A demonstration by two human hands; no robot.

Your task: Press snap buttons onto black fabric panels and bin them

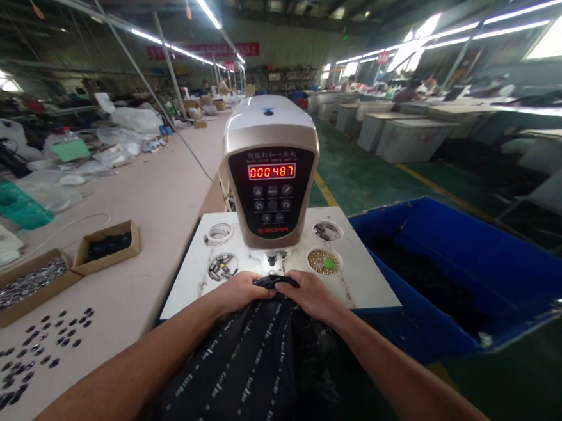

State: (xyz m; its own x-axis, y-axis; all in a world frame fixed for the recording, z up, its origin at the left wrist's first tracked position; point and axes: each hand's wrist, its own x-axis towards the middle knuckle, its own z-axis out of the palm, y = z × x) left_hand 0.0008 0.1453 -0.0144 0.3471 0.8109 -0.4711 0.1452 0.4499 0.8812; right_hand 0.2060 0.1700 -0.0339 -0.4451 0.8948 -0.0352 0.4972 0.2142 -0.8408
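A dark garment (238,368) with rows of white lettering on its lining hangs toward me from the front of a button-fastening machine (269,139). My left hand (241,291) pinches the garment's edge from the left. From the right, my right hand (307,292) grips the same edge, its thumb pressed on top. Both hands are close together, just below the machine's head and die. The display on the machine reads 000487 in red. Whether a button sits under the head cannot be made out.
Round wells in the white machine table (371,294) hold gold-coloured studs (320,262) and other metal parts. Cardboard boxes of silver pieces (30,286) and black pieces (110,245) stand left, near scattered dark buttons (22,365). A blue bin (426,336) with dark cloth is at right.
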